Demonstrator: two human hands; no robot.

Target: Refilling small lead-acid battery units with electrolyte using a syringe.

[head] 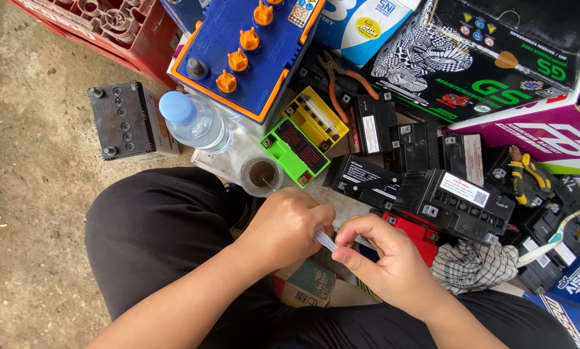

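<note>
My left hand (283, 226) and my right hand (383, 258) meet in front of me, both pinching a small clear plastic piece (325, 240) between the fingertips. What the piece is I cannot make out. Just beyond my left hand stands a small clear cup (261, 175) with dark liquid in it. Right of my hands lie a black small battery (455, 203) and a red battery (416, 234). A green battery (296, 150) and a yellow battery (316, 118) lie further out.
A big blue battery with orange caps (241, 55), a water bottle with a blue cap (194, 121), a black battery on the ground (127, 121), a red crate (112, 26), cardboard boxes (490, 58), pliers (341, 81), yellow-handled pliers (526, 178) and a checked cloth (474, 265) surround me.
</note>
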